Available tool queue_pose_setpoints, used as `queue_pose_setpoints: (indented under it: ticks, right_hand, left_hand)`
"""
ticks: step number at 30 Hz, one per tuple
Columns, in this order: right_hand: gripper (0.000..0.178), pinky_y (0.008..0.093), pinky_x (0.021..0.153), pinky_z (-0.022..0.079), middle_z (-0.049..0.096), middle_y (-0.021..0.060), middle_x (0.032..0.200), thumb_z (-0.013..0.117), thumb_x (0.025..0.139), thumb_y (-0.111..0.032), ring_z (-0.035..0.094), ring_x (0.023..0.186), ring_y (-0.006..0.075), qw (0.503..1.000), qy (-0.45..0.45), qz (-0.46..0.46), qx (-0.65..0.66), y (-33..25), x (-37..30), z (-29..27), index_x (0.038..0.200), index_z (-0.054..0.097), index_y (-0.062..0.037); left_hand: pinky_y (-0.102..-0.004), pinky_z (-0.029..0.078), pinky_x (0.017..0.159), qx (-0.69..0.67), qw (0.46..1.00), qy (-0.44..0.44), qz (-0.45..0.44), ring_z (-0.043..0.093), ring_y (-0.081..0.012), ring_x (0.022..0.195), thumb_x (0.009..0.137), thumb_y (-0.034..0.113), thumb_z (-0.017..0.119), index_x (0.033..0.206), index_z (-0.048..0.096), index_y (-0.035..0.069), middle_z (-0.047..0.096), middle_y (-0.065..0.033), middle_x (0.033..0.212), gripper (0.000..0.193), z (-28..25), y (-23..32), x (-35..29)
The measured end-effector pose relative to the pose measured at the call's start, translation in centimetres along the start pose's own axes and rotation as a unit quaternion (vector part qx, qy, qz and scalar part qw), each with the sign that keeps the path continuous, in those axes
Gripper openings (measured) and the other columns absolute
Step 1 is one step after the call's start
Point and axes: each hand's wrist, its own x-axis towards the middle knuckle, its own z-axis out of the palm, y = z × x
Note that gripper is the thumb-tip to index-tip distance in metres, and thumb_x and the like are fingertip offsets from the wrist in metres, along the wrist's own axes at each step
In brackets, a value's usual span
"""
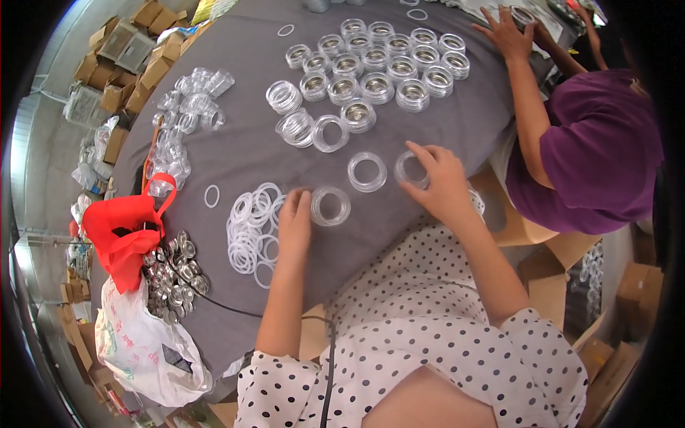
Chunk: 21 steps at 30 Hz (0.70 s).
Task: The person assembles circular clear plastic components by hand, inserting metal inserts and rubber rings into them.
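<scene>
Near the table's front edge, my right hand [444, 184] has its thumb and fingers around the rim of a clear plastic ring [402, 168]. My left hand [295, 217] is closed, its fingers together beside a heap of thin white rings [246, 232]; whatever they pinch is hidden. Just right of those fingers lies another clear plastic ring [344, 207], slightly blurred. Between my hands, a little farther off, a third clear plastic ring [379, 172] lies flat, apart from both.
Stacked clear round cases [375, 85] fill the far middle, with clear cups [171, 146] at left. Silvery metal discs [187, 274] lie by a red bag [118, 232] and white plastic bag [143, 349]. A dark cable [228, 309] crosses. At right sits a person in purple [599, 150].
</scene>
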Motion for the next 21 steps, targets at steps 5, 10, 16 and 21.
queue_pose_setpoints:
  ticks: [5,10,16,21]
  right_hand:
    - [0.056,0.0423,0.093,0.033,0.047,0.0129,0.119,0.069,0.068,-0.030,0.045,0.109,0.0288,0.996,0.038,-0.067,0.038,0.3,0.2,2.1,0.119,0.051,-0.0157]
    - [0.054,0.0433,0.096,0.032,0.046,0.0131,0.120,0.067,0.070,-0.031,0.044,0.109,0.0293,0.993,0.040,-0.114,0.005,-0.2,0.4,3.3,0.119,0.051,-0.0164]
    - [0.052,0.0434,0.095,0.034,0.047,0.0130,0.118,0.067,0.069,-0.027,0.047,0.105,0.0301,0.992,0.082,-0.084,0.038,0.2,0.3,3.7,0.117,0.051,-0.0132]
    - [0.051,0.0424,0.093,0.036,0.048,0.0129,0.115,0.067,0.067,-0.023,0.048,0.102,0.0306,0.990,0.118,-0.065,0.045,0.4,0.2,4.1,0.115,0.051,-0.0120]
  left_hand:
    - [-0.0350,0.039,0.085,0.183,0.967,0.077,0.159,0.048,-0.0294,0.100,0.083,0.017,0.052,0.112,0.049,-0.001,0.044,-0.0175,0.119,0.034,0.6,0.3,-0.5]
    - [-0.0384,0.036,0.093,0.235,0.941,-0.008,0.244,0.043,-0.0334,0.112,0.080,0.017,0.057,0.119,0.044,0.001,0.043,-0.0193,0.123,0.045,2.5,0.0,-1.0]
    - [-0.0374,0.035,0.092,0.329,0.876,-0.055,0.348,0.046,-0.0288,0.109,0.069,0.016,0.067,0.112,0.053,0.005,0.049,-0.0117,0.118,0.046,3.6,4.0,1.3]
    - [-0.0371,0.037,0.086,0.304,0.879,-0.017,0.367,0.049,-0.0266,0.101,0.069,0.016,0.067,0.099,0.060,0.005,0.056,-0.0097,0.102,0.033,4.8,4.9,5.2]
